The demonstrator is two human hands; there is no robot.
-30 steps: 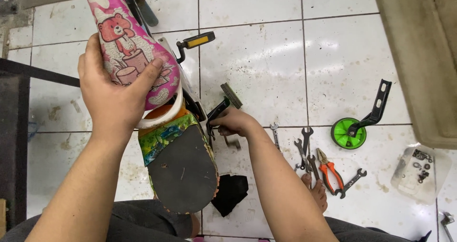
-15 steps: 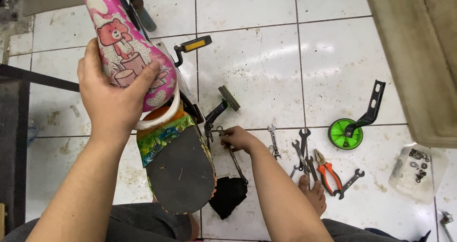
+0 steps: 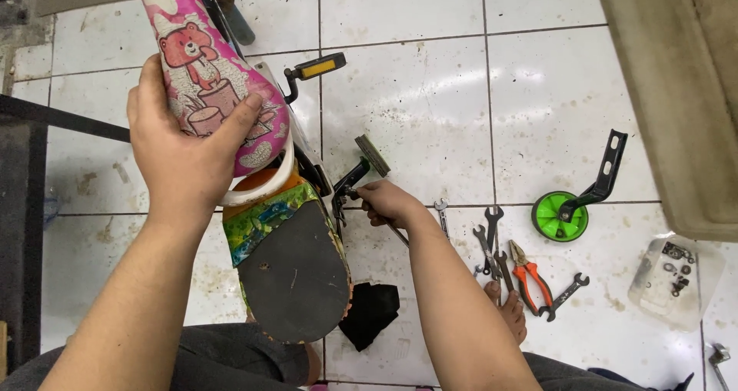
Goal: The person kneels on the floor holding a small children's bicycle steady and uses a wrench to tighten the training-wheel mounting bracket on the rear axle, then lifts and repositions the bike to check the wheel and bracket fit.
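A small children's bicycle stands under me on white floor tiles. My left hand (image 3: 188,149) grips its pink frame pad (image 3: 207,76), which bears a cartoon bear picture. Below the pad is the black saddle (image 3: 292,272) with a colourful edge. My right hand (image 3: 388,204) is closed on a thin metal wrench (image 3: 397,233) down beside the black crank (image 3: 350,182) and its pedal (image 3: 372,155). A second pedal with a yellow reflector (image 3: 315,68) sticks out farther up.
Several spanners (image 3: 489,241) and orange-handled pliers (image 3: 529,276) lie on the tiles to the right, by my bare foot (image 3: 509,312). A green training wheel on a black bracket (image 3: 573,206) and a clear bag of small parts (image 3: 673,276) lie beyond. A black cloth (image 3: 370,314) lies under the saddle.
My right hand dropped toward the floor half a second ago and has come back up to the crank with the wrench. The left hand has stayed on the pink pad.
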